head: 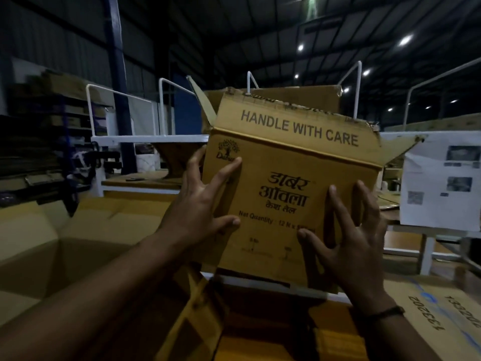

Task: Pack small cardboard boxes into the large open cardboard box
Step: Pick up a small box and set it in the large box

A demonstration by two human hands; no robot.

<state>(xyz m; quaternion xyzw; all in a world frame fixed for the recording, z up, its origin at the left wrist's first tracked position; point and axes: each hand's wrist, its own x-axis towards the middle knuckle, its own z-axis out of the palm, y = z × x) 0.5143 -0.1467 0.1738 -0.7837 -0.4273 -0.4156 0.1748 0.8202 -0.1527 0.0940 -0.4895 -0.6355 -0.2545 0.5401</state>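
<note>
A small brown cardboard box [291, 162] printed "HANDLE WITH CARE" fills the middle of the head view, its top flaps standing open. My left hand [200, 201] presses on its near face and left edge with fingers spread. My right hand [351, 238] presses the lower right of the same face, also with spread fingers. The box is held up between both hands. A large open cardboard box [86, 230] lies low on the left, its inside in shadow. Whether the small box rests on anything is hidden.
White metal-framed tables [145, 138] stand behind. A white printed sheet [442, 178] hangs at the right. A flat carton with numbers [437, 316] lies at lower right. Dark shelving with cardboard [52, 113] lines the left. More cardboard flaps [197, 321] sit under my arms.
</note>
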